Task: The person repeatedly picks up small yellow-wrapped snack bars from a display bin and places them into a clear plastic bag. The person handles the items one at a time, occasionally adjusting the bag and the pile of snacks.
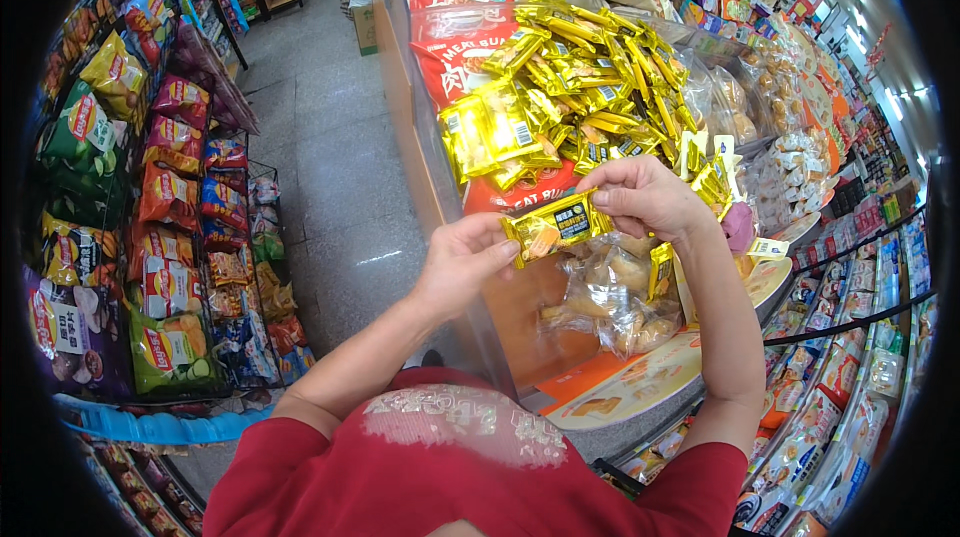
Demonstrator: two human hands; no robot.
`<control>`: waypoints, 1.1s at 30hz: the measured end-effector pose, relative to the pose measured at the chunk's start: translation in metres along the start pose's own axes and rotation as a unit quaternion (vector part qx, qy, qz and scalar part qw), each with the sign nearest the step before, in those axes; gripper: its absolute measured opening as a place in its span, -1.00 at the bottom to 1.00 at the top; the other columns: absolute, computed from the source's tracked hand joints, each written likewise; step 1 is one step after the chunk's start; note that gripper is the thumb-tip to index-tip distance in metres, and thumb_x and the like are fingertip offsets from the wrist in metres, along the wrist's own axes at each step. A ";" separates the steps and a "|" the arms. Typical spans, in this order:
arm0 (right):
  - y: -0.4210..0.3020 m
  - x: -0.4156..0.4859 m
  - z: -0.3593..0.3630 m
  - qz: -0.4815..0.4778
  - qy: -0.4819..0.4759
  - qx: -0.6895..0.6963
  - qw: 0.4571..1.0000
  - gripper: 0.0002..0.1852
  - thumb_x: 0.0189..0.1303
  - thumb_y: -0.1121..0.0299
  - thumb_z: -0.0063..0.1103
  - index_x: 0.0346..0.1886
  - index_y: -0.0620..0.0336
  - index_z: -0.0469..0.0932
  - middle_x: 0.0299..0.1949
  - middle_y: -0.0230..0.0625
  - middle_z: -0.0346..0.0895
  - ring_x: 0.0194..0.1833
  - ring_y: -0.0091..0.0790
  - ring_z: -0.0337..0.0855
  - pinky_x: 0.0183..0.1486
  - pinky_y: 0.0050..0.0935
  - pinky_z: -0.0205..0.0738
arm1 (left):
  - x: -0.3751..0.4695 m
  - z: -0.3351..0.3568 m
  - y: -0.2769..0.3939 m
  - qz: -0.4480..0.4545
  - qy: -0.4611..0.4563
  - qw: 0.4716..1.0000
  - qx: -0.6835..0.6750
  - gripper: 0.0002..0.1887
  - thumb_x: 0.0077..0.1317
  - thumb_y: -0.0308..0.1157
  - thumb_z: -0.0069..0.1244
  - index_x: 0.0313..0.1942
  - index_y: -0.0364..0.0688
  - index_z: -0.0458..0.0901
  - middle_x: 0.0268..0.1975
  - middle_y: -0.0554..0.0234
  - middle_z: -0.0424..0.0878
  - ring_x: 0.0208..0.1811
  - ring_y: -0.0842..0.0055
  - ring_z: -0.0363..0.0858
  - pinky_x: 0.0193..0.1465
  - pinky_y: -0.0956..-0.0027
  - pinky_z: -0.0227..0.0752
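A yellow snack packet (557, 229) is stretched level between my two hands, its printed face up. My left hand (466, 258) pinches its left end between thumb and fingers. My right hand (641, 199) grips the upper right end. Beyond them lies a heap of yellow snack packets (592, 86) in a clear-walled display bin. Red meat bun bags (457, 60) lie beside and partly under the heap. Nearer to me, clear bags of brown baked goods (626, 274) rest on the bin's orange-brown base (536, 304).
The bin's clear side wall (409, 124) borders a grey tiled aisle (337, 124). Racks of chip bags (169, 195) stand on the left. Shelves of packaged food (832, 379) line the right, and more bagged bread (731, 98) sits beyond a divider.
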State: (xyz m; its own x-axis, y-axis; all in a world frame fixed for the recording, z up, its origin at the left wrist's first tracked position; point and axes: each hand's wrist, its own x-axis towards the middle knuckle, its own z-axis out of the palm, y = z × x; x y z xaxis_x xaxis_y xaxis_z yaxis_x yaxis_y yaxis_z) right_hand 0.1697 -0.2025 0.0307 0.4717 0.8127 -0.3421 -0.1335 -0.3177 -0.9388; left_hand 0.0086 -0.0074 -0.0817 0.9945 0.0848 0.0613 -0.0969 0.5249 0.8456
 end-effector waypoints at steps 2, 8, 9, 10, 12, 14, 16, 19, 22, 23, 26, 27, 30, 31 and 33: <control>-0.001 -0.001 0.000 0.000 0.006 0.014 1.000 -0.85 0.20 0.49 0.22 -0.17 0.28 0.63 -0.52 -0.44 0.56 -0.62 -0.65 0.49 -0.55 -0.65 0.39 | 0.001 0.000 0.000 -0.012 -0.007 1.000 0.018 -0.73 0.30 -0.55 0.05 0.02 -0.34 0.56 -0.23 0.26 0.68 -0.30 0.64 0.60 -0.27 0.53 0.50; 0.004 0.000 0.002 -0.083 0.025 -0.020 0.996 -0.83 0.10 0.65 0.13 -0.28 0.27 0.66 -0.28 -0.31 0.60 -0.33 -0.53 0.59 -0.29 -0.58 0.48 | 0.000 0.011 -0.019 0.130 0.034 0.990 0.052 -0.79 0.24 -0.62 0.09 -0.11 -0.31 0.62 -0.02 0.07 0.57 -0.14 0.58 0.60 -0.12 0.52 0.51; 0.005 0.001 0.002 -0.117 0.023 -0.023 0.993 -0.82 0.06 0.68 0.11 -0.31 0.28 0.66 -0.22 -0.29 0.61 -0.25 -0.50 0.61 -0.22 -0.56 0.49 | -0.001 0.011 -0.022 0.163 0.028 0.983 0.073 -0.78 0.21 -0.66 0.06 -0.11 -0.34 0.62 0.05 0.06 0.51 -0.04 0.53 0.56 -0.04 0.48 0.50; 0.005 0.000 0.001 -0.120 0.021 -0.064 0.990 -0.79 0.00 0.72 0.08 -0.35 0.28 0.67 -0.17 -0.27 0.59 -0.18 -0.49 0.58 -0.16 -0.57 0.46 | -0.002 0.011 -0.025 0.190 0.019 0.977 0.098 -0.76 0.19 -0.71 0.03 -0.12 -0.37 0.61 0.12 0.04 0.45 0.05 0.48 0.51 0.04 0.45 0.48; 0.003 -0.001 -0.003 -0.121 0.024 -0.144 0.982 -0.71 -0.12 0.80 0.01 -0.42 0.28 0.68 -0.05 -0.23 0.56 -0.03 -0.48 0.53 -0.06 -0.60 0.39 | -0.004 0.011 -0.029 0.240 0.012 0.959 0.150 -0.75 0.17 -0.76 0.00 -0.13 -0.40 0.61 0.20 0.01 0.38 0.16 0.42 0.46 0.11 0.42 0.46; 0.004 -0.002 -0.003 -0.132 -0.001 -0.155 0.979 -0.74 -0.05 0.77 0.01 -0.32 0.29 0.62 -0.09 -0.31 0.55 -0.03 -0.46 0.54 0.06 -0.49 0.40 | -0.005 0.010 -0.032 0.286 0.013 0.935 0.209 -0.75 0.16 -0.76 -0.01 -0.14 -0.40 0.60 0.21 0.00 0.35 0.20 0.39 0.43 0.11 0.43 0.45; 0.004 -0.002 -0.001 -0.114 -0.012 -0.135 0.984 -0.70 -0.04 0.77 0.00 -0.23 0.30 0.58 -0.06 -0.33 0.52 -0.02 -0.50 0.52 0.06 -0.49 0.40 | -0.006 0.009 -0.035 0.264 0.050 0.942 0.201 -0.76 0.15 -0.76 0.01 -0.16 -0.40 0.59 0.16 0.01 0.39 0.14 0.41 0.47 0.08 0.44 0.47; 0.009 -0.002 0.010 -0.080 -0.017 -0.155 0.984 -0.60 -0.09 0.76 0.11 -0.09 0.29 0.51 -0.04 -0.38 0.46 -0.02 -0.55 0.47 -0.04 -0.59 0.41 | -0.005 0.005 -0.041 0.241 0.073 0.945 0.210 -0.78 0.14 -0.74 0.03 -0.18 -0.41 0.57 0.10 0.05 0.43 0.06 0.46 0.52 0.05 0.46 0.49; 0.014 -0.002 0.017 -0.082 0.030 -0.378 0.922 -0.68 -0.07 0.67 0.23 -0.16 0.30 0.51 -0.21 -0.29 0.52 -0.19 -0.39 0.56 -0.18 -0.44 0.46 | -0.006 0.003 -0.046 0.230 0.077 0.938 0.246 -0.78 0.14 -0.69 0.06 -0.18 -0.41 0.55 -0.04 0.08 0.51 -0.07 0.51 0.58 -0.04 0.50 0.52; 0.018 0.000 0.020 -0.107 0.037 -0.422 0.899 -0.69 -0.08 0.66 0.25 -0.18 0.30 0.52 -0.24 -0.28 0.53 -0.20 -0.35 0.57 -0.17 -0.40 0.45 | -0.006 0.002 -0.046 0.215 0.067 0.935 0.275 -0.78 0.14 -0.69 0.07 -0.17 -0.41 0.55 -0.06 0.08 0.52 -0.08 0.52 0.58 -0.06 0.50 0.52; 0.028 0.008 0.024 -0.168 0.020 -0.512 0.842 -0.77 -0.05 0.57 0.28 -0.24 0.31 0.54 -0.34 -0.11 0.54 -0.26 -0.09 0.57 -0.17 -0.25 0.45 | -0.006 0.002 -0.042 0.203 0.051 0.918 0.335 -0.79 0.19 -0.63 0.09 -0.14 -0.38 0.55 -0.14 0.22 0.54 -0.31 0.73 0.53 -0.35 0.61 0.41; 0.030 0.010 0.022 -0.148 0.002 -0.523 0.839 -0.77 -0.03 0.55 0.27 -0.24 0.31 0.55 -0.34 -0.10 0.54 -0.26 -0.08 0.57 -0.17 -0.24 0.45 | -0.006 0.004 -0.040 0.167 0.048 0.926 0.335 -0.77 0.19 -0.61 0.11 -0.13 -0.37 0.55 -0.20 0.23 0.55 -0.35 0.74 0.52 -0.36 0.61 0.40; 0.039 0.014 0.023 -0.065 -0.052 -0.526 0.846 -0.82 0.02 0.51 0.22 -0.26 0.31 0.57 -0.34 -0.03 0.58 -0.24 -0.02 0.60 -0.17 -0.19 0.46 | -0.004 0.009 -0.036 0.132 0.007 0.895 0.426 -0.73 0.17 -0.52 0.16 -0.12 -0.34 0.55 -0.33 0.18 0.59 -0.45 0.60 0.58 -0.39 0.50 0.44; 0.042 0.015 0.024 -0.035 -0.065 -0.507 0.859 -0.83 0.02 0.50 0.21 -0.28 0.32 0.58 -0.35 0.01 0.59 -0.25 0.02 0.61 -0.18 -0.16 0.47 | -0.001 0.011 -0.036 0.151 -0.011 0.874 0.462 -0.72 0.15 -0.49 0.17 -0.13 -0.33 0.54 -0.37 0.15 0.60 -0.48 0.52 0.61 -0.40 0.44 0.46; 0.048 0.015 0.029 0.048 -0.095 -0.402 0.909 -0.83 0.04 0.45 0.21 -0.29 0.31 0.59 -0.37 0.05 0.62 -0.25 0.06 0.64 -0.19 -0.15 0.49 | 0.000 0.016 -0.039 0.136 -0.054 0.802 0.579 -0.71 0.13 -0.46 0.18 -0.15 -0.31 0.54 -0.38 0.04 0.61 -0.44 0.29 0.63 -0.38 0.28 0.48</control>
State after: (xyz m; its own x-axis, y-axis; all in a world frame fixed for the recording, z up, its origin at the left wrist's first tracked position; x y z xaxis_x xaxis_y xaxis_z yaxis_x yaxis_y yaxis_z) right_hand 0.1451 -0.1909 -0.0207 0.3220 0.8081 -0.4933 0.5508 -0.5837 -0.5966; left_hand 0.0134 -0.0409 -0.1061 0.9463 -0.0436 0.3204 -0.2714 -0.6455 0.7139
